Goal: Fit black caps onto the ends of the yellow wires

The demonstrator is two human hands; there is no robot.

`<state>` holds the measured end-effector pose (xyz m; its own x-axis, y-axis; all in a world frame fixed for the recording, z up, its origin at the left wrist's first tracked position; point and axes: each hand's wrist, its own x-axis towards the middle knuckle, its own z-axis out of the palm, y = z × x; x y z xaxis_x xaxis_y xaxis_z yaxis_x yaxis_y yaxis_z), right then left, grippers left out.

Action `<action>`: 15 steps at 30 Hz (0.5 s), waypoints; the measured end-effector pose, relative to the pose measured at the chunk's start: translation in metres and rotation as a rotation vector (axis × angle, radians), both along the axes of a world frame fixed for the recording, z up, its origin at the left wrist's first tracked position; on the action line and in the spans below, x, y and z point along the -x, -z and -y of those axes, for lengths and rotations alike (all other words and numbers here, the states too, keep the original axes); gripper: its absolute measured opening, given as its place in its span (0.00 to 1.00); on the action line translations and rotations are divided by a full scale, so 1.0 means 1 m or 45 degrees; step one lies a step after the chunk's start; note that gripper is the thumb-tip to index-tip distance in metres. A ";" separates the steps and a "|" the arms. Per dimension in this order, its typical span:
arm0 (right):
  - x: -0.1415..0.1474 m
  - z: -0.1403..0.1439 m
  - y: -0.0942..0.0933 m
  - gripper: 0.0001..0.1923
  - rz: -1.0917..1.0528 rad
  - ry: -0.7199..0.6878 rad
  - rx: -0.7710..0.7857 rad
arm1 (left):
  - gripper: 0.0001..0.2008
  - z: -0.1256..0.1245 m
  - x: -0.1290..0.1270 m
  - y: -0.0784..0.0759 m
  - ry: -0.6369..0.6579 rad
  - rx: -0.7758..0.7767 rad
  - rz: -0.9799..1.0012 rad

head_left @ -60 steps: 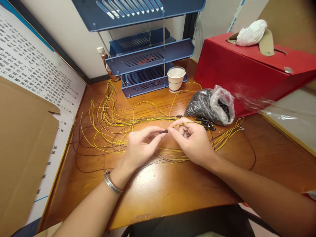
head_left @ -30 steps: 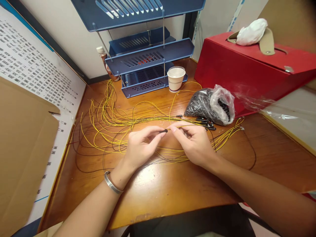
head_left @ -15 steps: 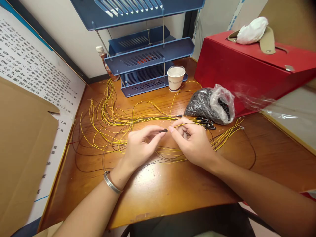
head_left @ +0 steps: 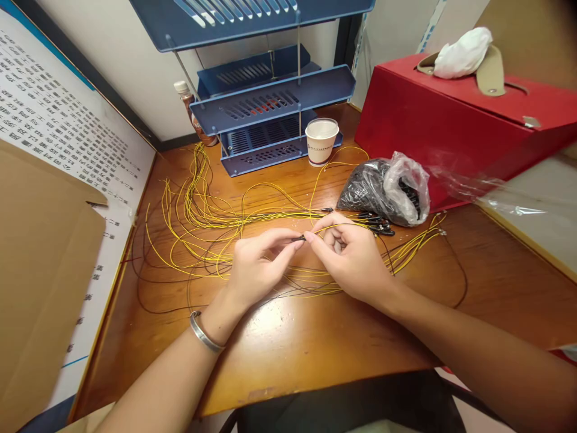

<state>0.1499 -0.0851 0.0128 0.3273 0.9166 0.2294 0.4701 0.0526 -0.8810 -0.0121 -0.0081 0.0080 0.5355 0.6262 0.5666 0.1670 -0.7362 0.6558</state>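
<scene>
Yellow wire (head_left: pixel 336 228) and a small black cap (head_left: pixel 299 239) meet between the two hands above the middle of the wooden desk (head_left: pixel 315 343). Going left to right: the left hand (head_left: pixel 256 264) pinches the cap between thumb and forefinger, its other fingers curled loosely. The right hand (head_left: pixel 356 258) pinches the wire's end just beside the cap, fingers closed tight on it, and the wire runs off right toward the plastic bag (head_left: pixel 387 192) of black parts.

Both pieces are tiny, so a slight tilt of either hand could make the wire tip miss the cap's opening and bend. Too light a pinch could let the cap drop into the tangle of loose wires (head_left: pixel 198 222) on the left, where it would be hard to find. A snag on the strands under the wrists could tug the wire out.
</scene>
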 end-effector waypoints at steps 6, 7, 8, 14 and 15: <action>0.000 0.000 0.000 0.14 -0.073 -0.048 0.039 | 0.05 0.000 0.000 -0.001 0.016 -0.010 0.006; 0.000 0.000 0.000 0.13 -0.086 -0.058 0.042 | 0.05 0.001 0.000 -0.001 0.014 -0.012 0.005; 0.000 0.000 0.000 0.12 -0.098 -0.067 0.041 | 0.05 0.001 0.000 -0.002 0.012 -0.014 0.002; 0.000 -0.001 0.001 0.09 -0.149 -0.095 0.059 | 0.06 0.002 0.000 -0.002 0.031 -0.014 -0.007; -0.001 -0.001 0.001 0.09 -0.154 -0.104 0.065 | 0.06 0.001 0.000 -0.002 0.033 -0.010 -0.010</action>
<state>0.1505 -0.0836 0.0115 0.2738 0.9507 0.1454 0.3565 0.0401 -0.9335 -0.0118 -0.0095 0.0101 0.5561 0.6073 0.5674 0.1526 -0.7457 0.6486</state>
